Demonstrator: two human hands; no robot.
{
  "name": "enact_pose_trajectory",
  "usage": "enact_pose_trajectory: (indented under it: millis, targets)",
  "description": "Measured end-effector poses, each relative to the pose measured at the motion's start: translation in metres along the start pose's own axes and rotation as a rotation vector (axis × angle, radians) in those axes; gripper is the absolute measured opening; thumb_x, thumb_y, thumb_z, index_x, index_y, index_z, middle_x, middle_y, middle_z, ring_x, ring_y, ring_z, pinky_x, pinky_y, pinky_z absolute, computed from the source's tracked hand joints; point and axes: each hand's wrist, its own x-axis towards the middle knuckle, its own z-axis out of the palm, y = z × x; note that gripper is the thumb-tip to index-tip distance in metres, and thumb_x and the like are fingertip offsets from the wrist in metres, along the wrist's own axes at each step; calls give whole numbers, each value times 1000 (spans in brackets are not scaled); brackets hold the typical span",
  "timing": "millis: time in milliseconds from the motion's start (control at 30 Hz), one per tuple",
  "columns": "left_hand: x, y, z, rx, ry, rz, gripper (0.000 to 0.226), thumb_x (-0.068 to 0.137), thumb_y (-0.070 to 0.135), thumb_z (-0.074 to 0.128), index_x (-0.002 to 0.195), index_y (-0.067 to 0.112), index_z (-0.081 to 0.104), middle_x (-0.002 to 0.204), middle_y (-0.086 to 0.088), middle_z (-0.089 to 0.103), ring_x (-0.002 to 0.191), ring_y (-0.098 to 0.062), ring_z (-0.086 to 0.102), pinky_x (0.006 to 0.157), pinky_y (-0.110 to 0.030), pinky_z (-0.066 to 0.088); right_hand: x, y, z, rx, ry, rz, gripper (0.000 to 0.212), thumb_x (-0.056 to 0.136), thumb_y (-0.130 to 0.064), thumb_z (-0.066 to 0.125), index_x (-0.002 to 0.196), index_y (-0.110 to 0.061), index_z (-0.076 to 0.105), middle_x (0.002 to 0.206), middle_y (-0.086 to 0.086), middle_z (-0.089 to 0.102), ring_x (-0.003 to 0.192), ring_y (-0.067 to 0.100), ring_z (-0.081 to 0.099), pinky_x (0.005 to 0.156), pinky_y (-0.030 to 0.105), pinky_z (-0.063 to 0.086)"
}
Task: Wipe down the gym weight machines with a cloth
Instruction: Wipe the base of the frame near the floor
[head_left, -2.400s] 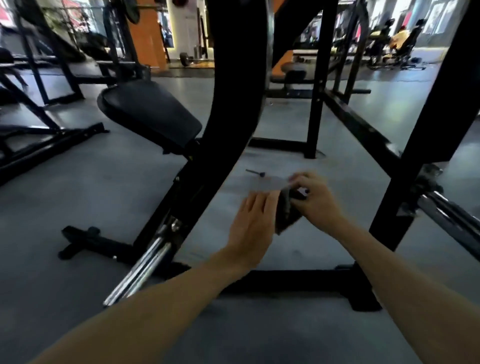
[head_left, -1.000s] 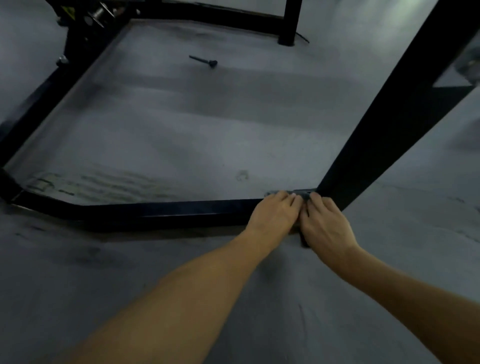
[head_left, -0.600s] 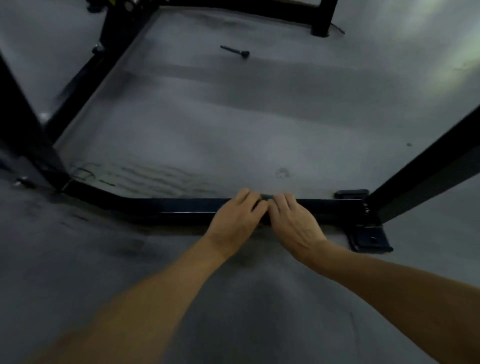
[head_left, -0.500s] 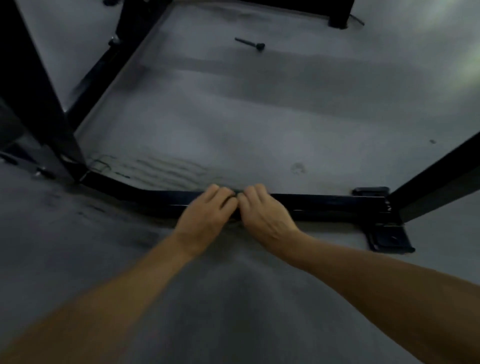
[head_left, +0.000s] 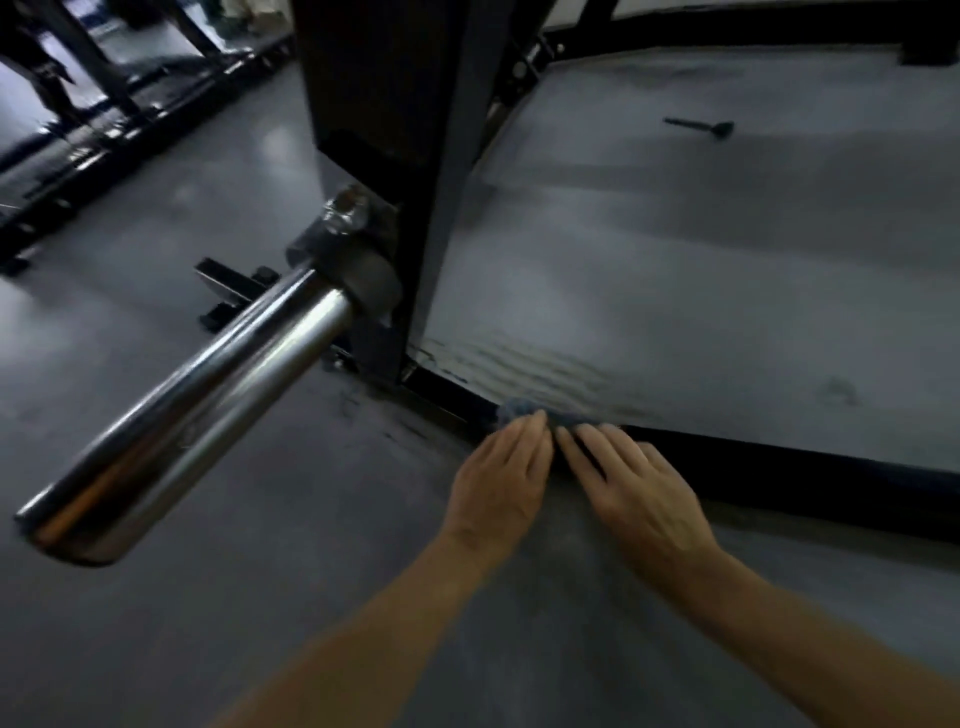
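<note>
Both hands are down on the low black frame bar (head_left: 779, 467) of the weight machine, pressing a small blue-grey cloth (head_left: 524, 410) onto its top. The left hand (head_left: 498, 483) and right hand (head_left: 639, 493) lie side by side, touching at the forefingers, fingers laid out fairly straight over the cloth rather than clenched around it. Only a little of the cloth pokes out past the fingertips, so whether the thumbs pinch it underneath cannot be told from here.

The cloth sits on the bar just to the right of the black upright post (head_left: 395, 156), near the corner where the bar meets it. A chrome peg (head_left: 197, 410) juts out from that post toward the camera, off to the left of the hands and higher up.

The risks, as I judge them: wiping on into the corner could knock the left knuckles against the post's base, and leaning in or getting up carelessly could bring the head or shoulder against the peg. With so small a cloth held flat, it could also bunch up and let bare fingers drag along the dusty bar. A loose pin (head_left: 701, 126) lies on the floor mat (head_left: 727, 260) well away
</note>
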Motion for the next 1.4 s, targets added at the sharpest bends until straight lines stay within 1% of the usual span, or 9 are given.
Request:
enact_pose_trajectory:
  millis: [167, 267, 400, 567, 867, 1067, 1167, 1267, 1400]
  targets:
    - [-35, -29, -4, 2, -42, -324, 56, 95, 17, 45, 148, -2, 46, 155, -14, 46, 140, -21, 47, 112, -27, 36, 57, -41, 5, 118, -149, 47, 58, 90, -17, 36, 143, -5, 54, 147, 12, 54, 135, 32, 52, 104, 41, 48]
    - [-41, -74, -8, -52, -176, -570, 66, 103, 24, 34, 162, 6, 11, 170, -7, 11, 155, -17, 14, 121, -33, 33, 127, -79, 27, 157, -335, -8, 59, 106, -19, 34, 160, -8, 16, 168, 8, 16, 155, 27, 16, 123, 39, 23]
    - [-36, -79, -16, -308, -151, -578, 76, 103, 16, 52, 158, -4, 3, 165, -25, 15, 155, -37, 10, 127, -43, 17, 165, -112, 63, 25, -388, -80, 65, 106, -24, 32, 159, -1, 1, 169, 15, 2, 156, 30, -2, 126, 43, 10]
    - [-17, -49, -22, -618, -72, -866, 86, 100, 11, 61, 163, 13, 1, 170, 0, -5, 153, -5, 5, 123, -22, 19, 143, -86, 49, 95, -393, -180, 64, 104, -24, 28, 160, -4, 8, 169, 12, 4, 156, 26, 0, 127, 39, 8]
    - [-15, 31, -19, -1212, -8, -1124, 64, 104, 14, 42, 162, 29, 19, 166, 7, 22, 150, -10, 29, 124, -36, 27, 49, -28, 4, 47, -412, -307, 64, 89, -14, 23, 148, 3, 41, 157, 20, 37, 147, 36, 34, 112, 51, 42]
    - [-10, -40, -20, -1300, 223, -1313, 74, 87, 8, 45, 159, 18, 32, 151, -11, 50, 136, -24, 51, 116, -43, 40, 125, -77, 39, -32, -412, -284, 68, 103, -20, 34, 160, -4, 1, 169, 14, -2, 156, 29, -3, 126, 42, 12]
    - [-5, -55, -22, -1177, 184, -1277, 72, 92, -3, 38, 161, 15, 25, 166, -6, 25, 151, -22, 29, 123, -30, 26, 144, -98, 52, 10, -389, -193, 71, 102, -21, 46, 160, -4, 9, 168, 12, 11, 156, 26, 5, 126, 39, 12]
    - [-13, -25, -18, -796, 1, -968, 74, 98, -10, 37, 162, 12, 8, 169, 4, -7, 154, -9, 4, 111, 1, 7, 107, -81, 41, 119, -273, -94, 56, 94, -10, 52, 148, 2, 43, 155, 17, 44, 146, 28, 39, 117, 42, 37]
    - [-24, 19, 10, -367, -15, -483, 67, 98, 6, 42, 159, 5, 16, 169, -7, 9, 157, -17, 0, 127, -33, 7, 37, -27, 17, 111, -58, -33, 45, 92, -8, 44, 131, 3, 63, 137, 17, 62, 128, 29, 60, 104, 39, 52]
